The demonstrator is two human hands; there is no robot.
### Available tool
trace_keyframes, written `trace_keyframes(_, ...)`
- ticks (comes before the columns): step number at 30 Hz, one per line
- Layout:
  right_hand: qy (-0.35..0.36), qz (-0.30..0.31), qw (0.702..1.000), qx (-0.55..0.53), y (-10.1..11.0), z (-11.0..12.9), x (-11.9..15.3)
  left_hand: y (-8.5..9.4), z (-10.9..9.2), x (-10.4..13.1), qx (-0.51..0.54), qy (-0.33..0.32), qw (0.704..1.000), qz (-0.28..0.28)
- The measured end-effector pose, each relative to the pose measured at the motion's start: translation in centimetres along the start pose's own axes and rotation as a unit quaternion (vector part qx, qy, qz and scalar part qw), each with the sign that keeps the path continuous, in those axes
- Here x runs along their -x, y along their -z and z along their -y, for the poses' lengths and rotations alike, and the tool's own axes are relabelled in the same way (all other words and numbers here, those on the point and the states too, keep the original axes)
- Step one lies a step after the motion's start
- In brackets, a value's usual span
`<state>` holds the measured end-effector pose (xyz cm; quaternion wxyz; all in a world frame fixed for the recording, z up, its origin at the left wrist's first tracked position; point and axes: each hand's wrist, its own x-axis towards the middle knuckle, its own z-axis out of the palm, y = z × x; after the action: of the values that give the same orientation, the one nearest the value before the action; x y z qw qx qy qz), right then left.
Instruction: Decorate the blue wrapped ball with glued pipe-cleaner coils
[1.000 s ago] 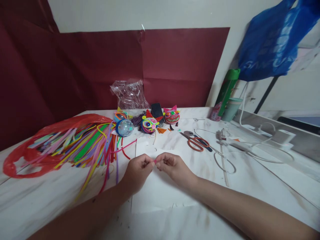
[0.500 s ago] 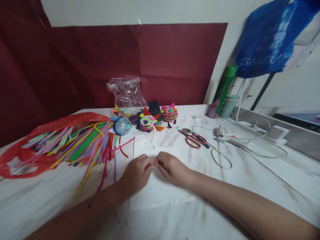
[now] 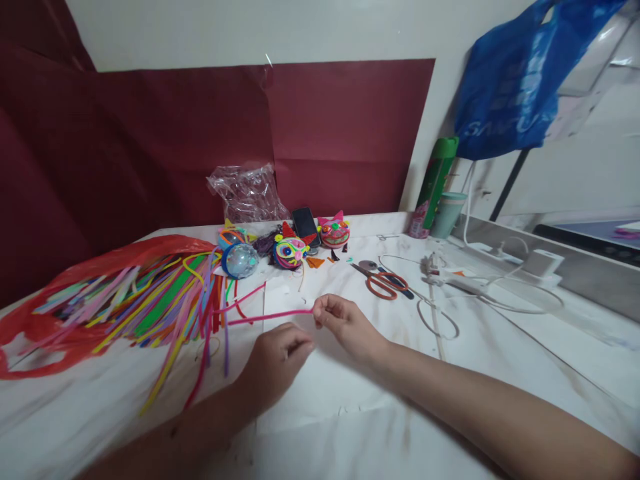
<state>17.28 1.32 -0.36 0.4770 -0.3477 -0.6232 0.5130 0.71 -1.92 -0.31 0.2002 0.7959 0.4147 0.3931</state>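
Note:
A straight pink pipe cleaner (image 3: 275, 315) stretches leftward from my right hand (image 3: 350, 330), whose thumb and fingertips pinch its right end. Just below the stem is my left hand (image 3: 277, 360), its fingers curled and thumb pressed in, with nothing seen in it and apart from the pipe cleaner. Both hands are over a white sheet of paper (image 3: 300, 407). To the left, a pile of many-coloured pipe cleaners (image 3: 165, 297) spreads out of a red plastic bag (image 3: 145, 247).
Behind the hands stand a colourful cat-faced ball (image 3: 291, 253), a pink cat-faced ball (image 3: 335, 232), a clear ball (image 3: 240, 260) and a phone (image 3: 304, 222). Orange-handled scissors (image 3: 383, 283) lie right, near white cables (image 3: 440, 320), a green can (image 3: 437, 180) and a cup (image 3: 449, 215).
My hands were together, pinching something pink between them. They have separated: the left moved slightly down, and the pink pipe cleaner now shows at full length from my right hand.

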Motion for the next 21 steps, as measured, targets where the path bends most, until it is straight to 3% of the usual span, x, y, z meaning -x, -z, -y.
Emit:
trace_keyframes(2,0.005,0.020,1.000,0.002,-0.3,-0.2,0.2,-0.5,0.7,-0.5,0.091,0.147,0.985,-0.017)
trace_keyframes(4,0.021,0.034,0.999,0.030,-0.6,-0.3,0.4,-0.6,1.4,-0.9,0.159,0.200,0.966,-0.037)
trace_keyframes(8,0.065,0.041,0.985,0.152,-0.7,0.1,0.9,-0.2,1.4,-1.1,0.189,0.187,0.963,-0.046)
trace_keyframes(12,0.151,0.060,0.946,0.281,-0.3,0.7,1.1,0.1,0.6,-1.1,0.172,0.172,0.969,-0.046)
trace_keyframes(14,0.165,0.043,0.936,0.307,0.0,0.7,0.9,0.3,0.4,-1.1,0.158,0.197,0.968,-0.003)
trace_keyframes(16,0.151,0.008,0.936,0.318,0.3,0.6,0.5,0.4,0.3,-0.9,0.137,0.212,0.963,0.088)
trace_keyframes(18,0.145,-0.010,0.932,0.331,0.5,0.4,0.2,0.6,0.2,-0.7,0.089,0.138,0.981,0.108)
trace_keyframes(21,0.166,0.005,0.924,0.344,0.4,0.2,0.2,0.6,0.4,-0.5,-0.045,-0.066,0.996,-0.033)
